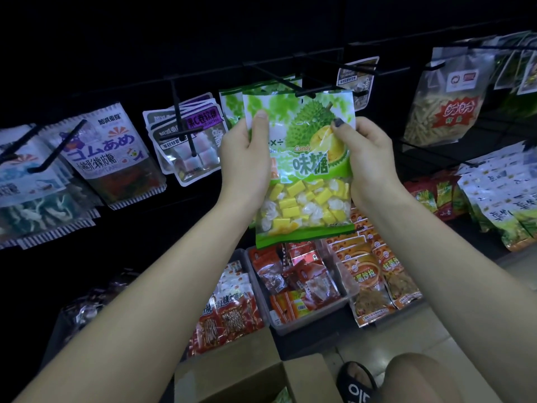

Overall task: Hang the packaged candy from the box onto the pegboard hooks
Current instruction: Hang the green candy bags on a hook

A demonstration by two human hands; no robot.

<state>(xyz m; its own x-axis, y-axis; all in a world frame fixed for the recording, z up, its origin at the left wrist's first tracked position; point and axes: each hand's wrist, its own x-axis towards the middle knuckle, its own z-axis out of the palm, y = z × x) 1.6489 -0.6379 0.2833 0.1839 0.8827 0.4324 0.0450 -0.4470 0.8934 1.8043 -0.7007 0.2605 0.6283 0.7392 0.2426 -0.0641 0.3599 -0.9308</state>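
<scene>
Cardboard of the open box (250, 373) is seen nearest, at the bottom edge. Above it, a green durian candy bag (302, 170) is gripped upright at both sides by the left hand (244, 158) and right hand (369, 161), its top edge raised against a black hook (293, 85) of the pegboard (145, 53).

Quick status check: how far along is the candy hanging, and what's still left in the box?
Done: at least one matching green bag already hangs behind. In hand: the left hand and right hand grip a durian candy bag, its top at the black hook; whether it is threaded is unclear. Left: the cardboard box sits open below, contents mostly hidden.
</scene>
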